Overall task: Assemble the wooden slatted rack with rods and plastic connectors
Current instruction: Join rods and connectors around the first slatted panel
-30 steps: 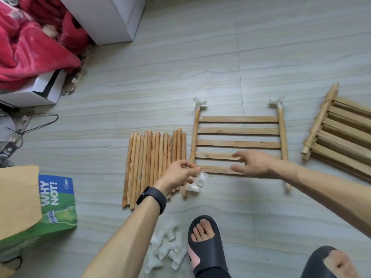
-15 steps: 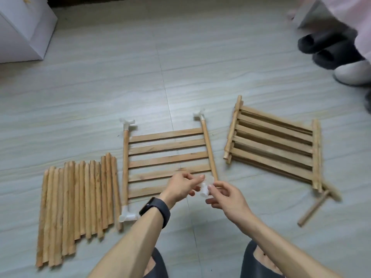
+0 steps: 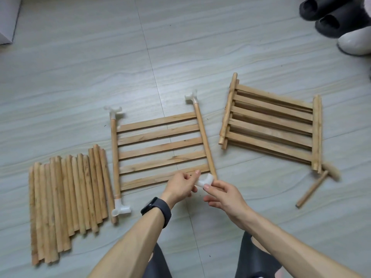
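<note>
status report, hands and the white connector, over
Hands: left hand and right hand both pinch white connector. It sits at near end of right rod, seating unclear. Loose rods lie left, away from that corner.

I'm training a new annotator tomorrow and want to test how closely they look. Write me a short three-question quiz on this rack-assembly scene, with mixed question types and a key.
1. True or false: the left hand and the right hand both pinch the white connector.
2. Multiple choice: how many corners of the middle slatted panel carry a connector that no hand touches? A) one B) three C) four
3. Fill in: the row of loose rods lies on the floor to the panel's ____ side.

Key: 1 true; 2 B; 3 left.
</note>
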`<action>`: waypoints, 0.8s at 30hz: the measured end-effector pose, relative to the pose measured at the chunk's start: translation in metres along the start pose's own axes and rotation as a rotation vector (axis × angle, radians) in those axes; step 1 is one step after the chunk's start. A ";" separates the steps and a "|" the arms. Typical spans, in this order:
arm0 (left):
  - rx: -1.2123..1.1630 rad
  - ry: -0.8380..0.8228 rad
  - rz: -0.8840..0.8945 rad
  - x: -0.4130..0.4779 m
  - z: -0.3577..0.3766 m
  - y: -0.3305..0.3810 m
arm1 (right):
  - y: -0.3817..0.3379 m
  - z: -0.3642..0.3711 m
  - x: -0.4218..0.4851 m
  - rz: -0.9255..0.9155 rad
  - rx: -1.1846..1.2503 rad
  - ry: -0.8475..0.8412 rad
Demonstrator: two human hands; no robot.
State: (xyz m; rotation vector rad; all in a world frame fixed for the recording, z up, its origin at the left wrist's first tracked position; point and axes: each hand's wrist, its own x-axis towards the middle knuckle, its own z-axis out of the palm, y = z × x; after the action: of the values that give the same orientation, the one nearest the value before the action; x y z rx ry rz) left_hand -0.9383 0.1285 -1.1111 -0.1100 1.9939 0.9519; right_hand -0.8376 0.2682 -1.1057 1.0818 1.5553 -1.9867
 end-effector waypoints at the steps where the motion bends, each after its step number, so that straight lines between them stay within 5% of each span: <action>1: 0.088 0.071 0.037 0.003 0.001 -0.004 | 0.003 -0.001 0.002 0.019 0.015 0.014; 4: 0.563 0.317 0.210 0.008 -0.003 -0.023 | 0.014 -0.006 0.004 0.093 -0.020 0.021; 8: 0.937 0.294 0.371 0.022 -0.010 -0.052 | 0.026 -0.016 0.004 0.109 -0.168 0.041; 24: 1.033 0.228 0.353 0.023 -0.023 -0.037 | 0.010 -0.039 0.023 0.030 -0.178 0.052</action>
State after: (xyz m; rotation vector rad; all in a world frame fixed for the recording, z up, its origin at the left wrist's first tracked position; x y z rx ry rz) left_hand -0.9527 0.0936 -1.1428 0.7496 2.5261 0.0051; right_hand -0.8320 0.3054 -1.1336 1.0853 1.6958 -1.7756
